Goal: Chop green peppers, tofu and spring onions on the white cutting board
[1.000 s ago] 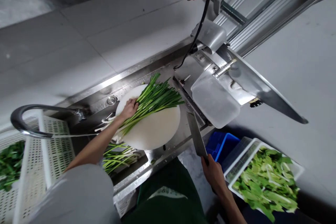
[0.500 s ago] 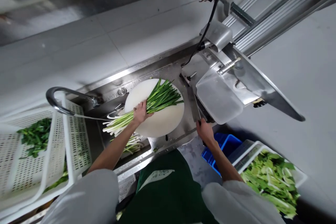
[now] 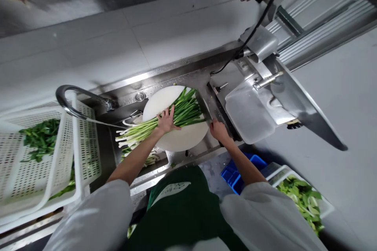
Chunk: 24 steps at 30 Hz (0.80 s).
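A bunch of green onions (image 3: 185,108) lies across a round white cutting board (image 3: 182,139) on the steel counter, its white root ends hanging off the left over the sink. My left hand (image 3: 166,121) presses flat on the middle of the bunch, fingers spread. My right hand (image 3: 218,130) is at the board's right edge, closed on the handle of a cleaver (image 3: 205,110). The blade shows edge-on beside the green tips.
A steel meat slicer (image 3: 259,102) stands right of the board. The faucet (image 3: 73,98) runs a thin stream into the sink, where more green onions (image 3: 147,159) lie. A white crate (image 3: 35,172) of greens sits left. A blue bin (image 3: 235,176) and a crate of leafy greens (image 3: 303,200) sit lower right.
My right hand has brought the cleaver up from beside my waist to the board's right edge. My left hand slid down the bunch and flattened on it. The view has shifted left.
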Tool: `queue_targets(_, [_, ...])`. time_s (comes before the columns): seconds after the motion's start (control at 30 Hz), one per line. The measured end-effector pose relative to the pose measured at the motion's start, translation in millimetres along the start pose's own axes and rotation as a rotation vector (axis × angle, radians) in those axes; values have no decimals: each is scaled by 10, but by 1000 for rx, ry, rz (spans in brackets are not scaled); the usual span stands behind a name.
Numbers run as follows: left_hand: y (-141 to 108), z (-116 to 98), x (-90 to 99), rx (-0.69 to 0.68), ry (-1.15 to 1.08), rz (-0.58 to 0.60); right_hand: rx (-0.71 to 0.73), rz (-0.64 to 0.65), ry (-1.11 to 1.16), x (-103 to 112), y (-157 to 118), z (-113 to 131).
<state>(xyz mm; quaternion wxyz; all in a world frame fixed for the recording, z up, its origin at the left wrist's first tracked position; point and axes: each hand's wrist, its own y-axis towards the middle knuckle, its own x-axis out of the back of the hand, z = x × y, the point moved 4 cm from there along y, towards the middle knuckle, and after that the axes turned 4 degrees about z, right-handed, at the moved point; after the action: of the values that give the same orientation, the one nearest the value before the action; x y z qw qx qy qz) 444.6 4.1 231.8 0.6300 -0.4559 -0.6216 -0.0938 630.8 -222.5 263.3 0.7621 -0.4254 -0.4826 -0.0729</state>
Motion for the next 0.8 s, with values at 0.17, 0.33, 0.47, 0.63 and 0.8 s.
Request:
queue_targets(0.17, [-159,-24,-158,28,50,-94,10,-38,33,215,42,-141])
queue_targets(0.33, [-241,100,-169,37,60,-73,-33,-129,-55,321,164,-12])
queue_targets(0.47, [-204,124,-98,61,50,-22,109,-67,-144,149,238,294])
queue_targets(0.63, [-171,90,-96,60,86,98,162,-2,-193,85,187,370])
queue_targets(0.8, [-222,23,-153,79,148,25,4,-106,-151,390,-76,204])
